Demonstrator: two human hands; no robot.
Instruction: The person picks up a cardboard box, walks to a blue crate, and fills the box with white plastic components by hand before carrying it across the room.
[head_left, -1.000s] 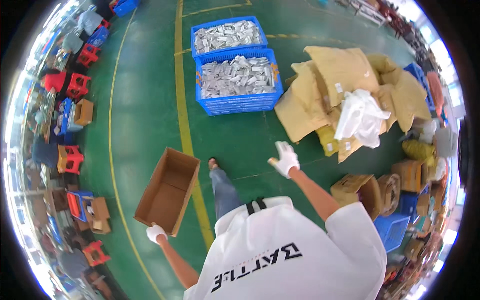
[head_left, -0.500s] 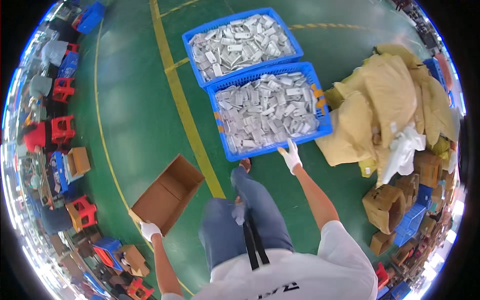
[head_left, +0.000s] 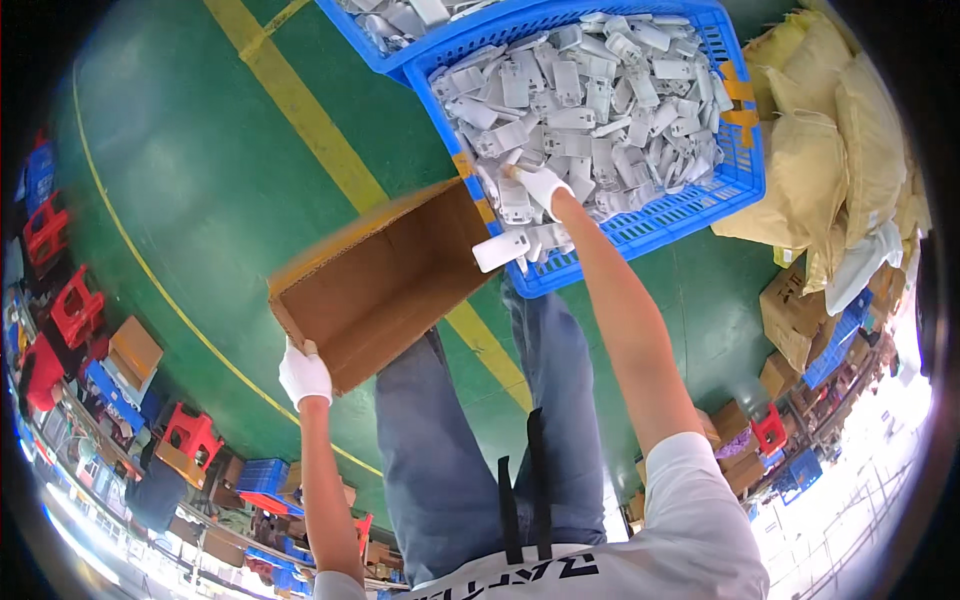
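Hands: carton [head_left: 385, 275] in left [head_left: 305, 375], white parts [head_left: 567, 84] under right [head_left: 541, 189], grip unclear.

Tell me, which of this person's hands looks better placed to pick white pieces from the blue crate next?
The right hand, I'd judge: it is over the blue crate, right at the white pieces. The left hand is farther off, gripping the cardboard box near a corner.

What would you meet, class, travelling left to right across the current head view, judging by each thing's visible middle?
A red plastic stool → the white-gloved left hand → the open, rectangular brown cardboard box → the nearer blue slotted plastic basket → the heaped, bulging pale-yellow sacks.
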